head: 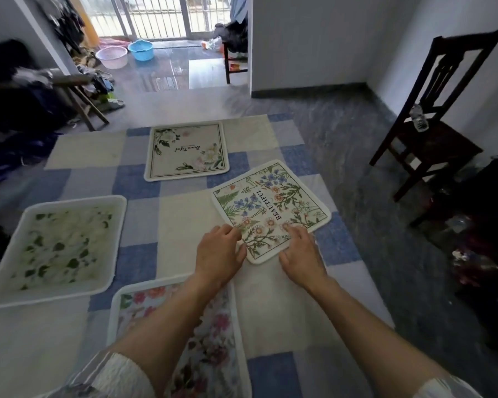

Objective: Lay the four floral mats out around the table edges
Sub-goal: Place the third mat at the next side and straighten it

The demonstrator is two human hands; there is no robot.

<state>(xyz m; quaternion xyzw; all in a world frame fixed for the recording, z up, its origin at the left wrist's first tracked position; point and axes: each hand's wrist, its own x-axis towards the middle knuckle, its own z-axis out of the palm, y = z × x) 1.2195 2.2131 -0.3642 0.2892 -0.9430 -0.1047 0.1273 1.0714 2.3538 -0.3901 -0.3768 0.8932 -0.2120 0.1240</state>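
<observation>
Table: covered by a blue and cream checked cloth (pixel 140 182); it fills the lower left of the view.
Far mat (pixel 186 150): cream with pale flowers and script, flat at the far edge.
Left mat (pixel 58 248): white with green leaves, flat near the left edge.
Near mat (pixel 213 334): pink and red flowers, at the near edge, partly under the forearms.
Right mat (pixel 270 209): blue and orange flowers, printed "BEAUTIFUL", turned at an angle near the right edge.
Left hand (pixel 219 254): fingers loosely spread, fingertips on the right mat's near-left edge; whether it grips, I cannot tell.
Right hand (pixel 301 254): fingers resting on the same mat's near corner, thumb at its rim; grip unclear.
Floor: grey, glossy tiles.
Chair (pixel 434 122): dark wood, by the right wall, a bottle (pixel 419 117) on its seat.
Background: two basins (pixel 127 54) before a barred door; dark clothes heaped at left.
</observation>
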